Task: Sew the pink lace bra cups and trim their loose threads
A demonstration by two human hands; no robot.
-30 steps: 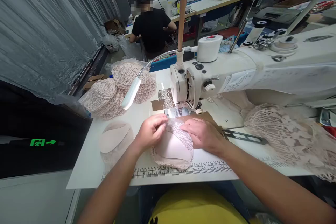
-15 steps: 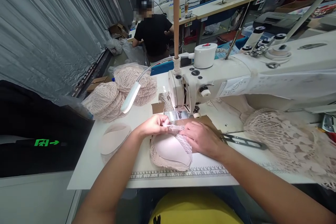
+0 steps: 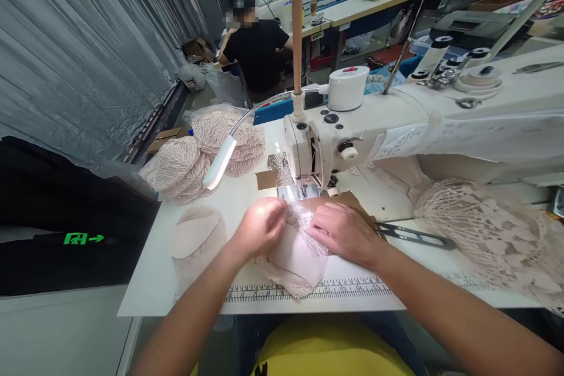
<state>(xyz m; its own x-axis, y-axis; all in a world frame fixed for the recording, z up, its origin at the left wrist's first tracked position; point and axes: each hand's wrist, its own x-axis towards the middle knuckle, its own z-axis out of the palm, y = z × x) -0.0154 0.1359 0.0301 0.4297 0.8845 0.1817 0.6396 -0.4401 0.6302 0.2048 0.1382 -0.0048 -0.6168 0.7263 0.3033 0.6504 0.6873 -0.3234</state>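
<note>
A pale pink padded cup covered with lace (image 3: 296,258) lies on the white table (image 3: 150,282) just in front of the sewing machine (image 3: 335,129). My left hand (image 3: 261,228) is closed, pinching the cup's upper left edge. On the cup's right side my right hand (image 3: 343,232) presses down and grips the lace with bent fingers. Both hands sit a short way in front of the needle and metal plate (image 3: 296,191).
Stacks of lace-covered cups (image 3: 207,150) sit at the back left under a gooseneck lamp (image 3: 220,158). A bare pad (image 3: 194,235) lies left of my hands. Black scissors (image 3: 414,236) lie to the right, beside a heap of lace (image 3: 484,235). Another person (image 3: 255,47) works behind.
The cup has tilted and shifted, its lower tip now over the printed ruler. My left hand has closed more tightly on its edge; my right hand stays on the lace.
</note>
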